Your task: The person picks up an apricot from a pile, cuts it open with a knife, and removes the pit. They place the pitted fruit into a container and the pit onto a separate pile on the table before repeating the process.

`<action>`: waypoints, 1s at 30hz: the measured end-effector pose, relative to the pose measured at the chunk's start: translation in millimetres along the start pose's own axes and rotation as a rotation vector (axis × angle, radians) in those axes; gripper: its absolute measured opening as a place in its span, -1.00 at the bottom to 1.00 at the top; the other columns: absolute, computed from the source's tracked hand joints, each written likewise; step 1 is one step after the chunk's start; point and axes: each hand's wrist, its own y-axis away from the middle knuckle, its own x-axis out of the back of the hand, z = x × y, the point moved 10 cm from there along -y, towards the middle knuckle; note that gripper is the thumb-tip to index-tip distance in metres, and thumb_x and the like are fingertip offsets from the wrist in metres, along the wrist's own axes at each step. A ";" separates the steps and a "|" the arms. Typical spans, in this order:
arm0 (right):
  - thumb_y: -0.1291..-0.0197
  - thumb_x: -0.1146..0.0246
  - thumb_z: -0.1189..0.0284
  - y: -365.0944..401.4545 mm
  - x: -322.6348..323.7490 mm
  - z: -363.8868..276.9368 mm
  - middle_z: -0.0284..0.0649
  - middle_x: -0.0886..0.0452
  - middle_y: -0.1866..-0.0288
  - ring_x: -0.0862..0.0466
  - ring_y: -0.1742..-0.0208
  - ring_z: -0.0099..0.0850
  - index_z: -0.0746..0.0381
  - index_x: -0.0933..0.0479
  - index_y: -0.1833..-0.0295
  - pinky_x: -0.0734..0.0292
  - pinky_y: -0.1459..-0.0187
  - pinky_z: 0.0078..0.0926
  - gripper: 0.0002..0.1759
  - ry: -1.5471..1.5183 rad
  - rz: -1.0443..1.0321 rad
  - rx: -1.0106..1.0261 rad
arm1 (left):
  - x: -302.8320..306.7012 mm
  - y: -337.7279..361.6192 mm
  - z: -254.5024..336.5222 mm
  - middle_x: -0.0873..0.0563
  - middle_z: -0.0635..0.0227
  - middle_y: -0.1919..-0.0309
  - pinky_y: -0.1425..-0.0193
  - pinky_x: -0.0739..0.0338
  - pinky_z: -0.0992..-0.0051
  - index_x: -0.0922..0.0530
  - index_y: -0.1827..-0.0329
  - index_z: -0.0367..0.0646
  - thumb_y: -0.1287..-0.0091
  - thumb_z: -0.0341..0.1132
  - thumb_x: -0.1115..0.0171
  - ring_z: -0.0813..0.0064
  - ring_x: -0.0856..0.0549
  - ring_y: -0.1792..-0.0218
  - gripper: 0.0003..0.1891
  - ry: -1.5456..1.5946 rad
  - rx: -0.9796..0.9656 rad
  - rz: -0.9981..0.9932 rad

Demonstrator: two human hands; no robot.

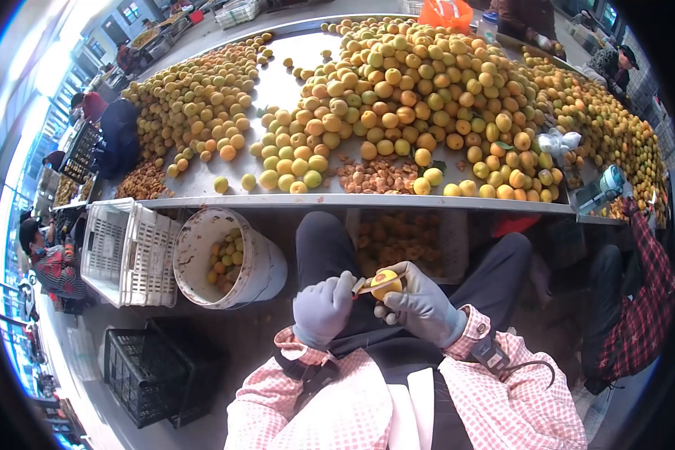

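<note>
My left hand (324, 309), in a grey glove, is closed around the handle of a small knife (364, 288). The blade lies against a yellow-orange apricot (386, 279), which appears cut, with a reddish-brown patch showing. My right hand (426, 306), gloved too, grips that apricot between thumb and fingers. Both hands are held close together above my lap. Below the table edge, just beyond them, a crate (454, 244) contains orange fruit pieces, partly in shadow.
Apricots (427, 82) are heaped across the metal table (307, 199), with apricot pits (379, 177) near its edge. To the left stand a white bucket (270, 264) holding fruit, white crates (148, 255) and black crates (144, 375). A co-worker in a checked sleeve (649, 300) sits at right.
</note>
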 end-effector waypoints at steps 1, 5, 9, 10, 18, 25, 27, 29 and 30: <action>-0.24 -0.31 0.55 0.4 -6.1 -2.4 -0.18 -0.53 -0.11 -0.68 0.17 -0.45 0.21 -0.25 -0.18 -0.62 0.23 -0.59 -0.52 0.003 -0.006 -0.005 | -3.8 -3.7 -8.2 -0.48 0.51 0.56 0.58 -0.40 0.46 -0.54 0.08 -0.10 -0.24 -0.27 -0.27 0.50 -0.55 0.61 -0.76 -0.056 0.029 -0.054; -0.18 -0.31 0.64 13.6 -48.9 -32.2 -0.18 -0.50 -0.21 -0.68 0.11 -0.44 0.23 -0.27 -0.23 -0.64 0.13 -0.56 -0.46 0.041 -0.194 0.091 | -30.4 34.7 -90.8 -0.58 0.30 0.53 0.53 -0.48 0.30 -0.51 0.10 -0.02 -0.27 -0.29 -0.24 0.26 -0.63 0.58 -0.82 -0.067 0.304 -0.065; -0.13 -0.30 0.70 0.5 -38.5 -35.4 -0.24 -0.49 -0.23 -0.57 -0.15 -0.49 0.27 -0.28 -0.37 -0.48 -0.23 -0.52 -0.33 0.087 -0.238 0.225 | 9.2 22.9 -120.9 -0.61 0.29 0.53 0.54 -0.48 0.41 -0.49 0.11 -0.07 -0.33 -0.35 -0.22 0.34 -0.61 0.60 -0.86 0.040 0.519 0.127; -0.12 -0.29 0.71 -5.2 -23.4 -30.8 -0.25 -0.49 -0.23 -0.55 -0.18 -0.50 0.28 -0.26 -0.39 -0.46 -0.24 -0.52 -0.31 0.068 -0.175 0.210 | -12.5 37.9 -143.1 -0.58 0.35 0.55 0.54 -0.45 0.50 -0.48 0.09 -0.09 -0.38 -0.34 -0.19 0.47 -0.57 0.61 -0.88 0.518 0.802 0.094; -0.09 -0.31 0.68 0.8 4.0 -28.1 -0.15 -0.47 -0.21 -0.64 -0.04 -0.37 0.23 -0.26 -0.36 -0.63 0.05 -0.57 -0.31 -0.036 -0.140 0.081 | -44.4 31.1 -111.3 -0.64 0.28 0.47 0.44 -0.50 0.46 -0.47 -0.10 -0.12 -0.38 -0.28 -0.23 0.40 -0.64 0.51 -0.72 0.812 0.888 -0.068; -0.12 -0.31 0.66 1.4 20.3 -36.3 -0.18 -0.54 -0.09 -0.69 0.13 -0.44 0.22 -0.39 -0.18 -0.60 0.21 -0.65 -0.51 0.226 0.122 0.254 | -29.3 -16.6 3.3 -0.71 0.08 0.31 0.27 -0.58 0.25 -0.50 -0.05 -0.10 -0.27 -0.30 -0.33 0.00 -0.70 0.29 -0.68 0.532 0.368 -0.362; -0.10 -0.33 0.66 7.8 31.3 -41.1 -0.21 -0.56 -0.07 -0.70 0.17 -0.46 0.23 -0.39 -0.21 -0.60 0.21 -0.66 -0.47 0.185 0.145 0.261 | -33.7 -14.5 7.2 -0.71 0.12 0.36 0.34 -0.57 0.34 -0.53 0.03 -0.11 -0.25 -0.32 -0.34 0.12 -0.72 0.39 -0.74 0.595 0.369 -0.371; -0.11 -0.34 0.68 15.4 33.6 -44.4 -0.32 -0.53 -0.05 -0.61 0.10 -0.61 0.23 -0.40 -0.25 -0.58 0.10 -0.70 -0.43 0.206 0.108 0.253 | -34.4 -13.7 -9.9 -0.70 0.21 0.42 0.35 -0.55 0.43 -0.53 0.12 -0.17 -0.24 -0.42 -0.33 0.32 -0.72 0.44 -0.80 0.946 0.482 -0.247; -0.11 -0.36 0.65 18.6 35.5 -41.5 -0.32 -0.52 -0.07 -0.57 0.03 -0.61 0.22 -0.35 -0.31 -0.54 -0.02 -0.66 -0.37 0.217 0.073 0.244 | -47.7 -6.9 -17.0 -0.66 0.36 0.47 0.33 -0.54 0.53 -0.52 0.17 -0.24 -0.27 -0.48 -0.30 0.54 -0.66 0.44 -0.86 1.160 0.662 -0.284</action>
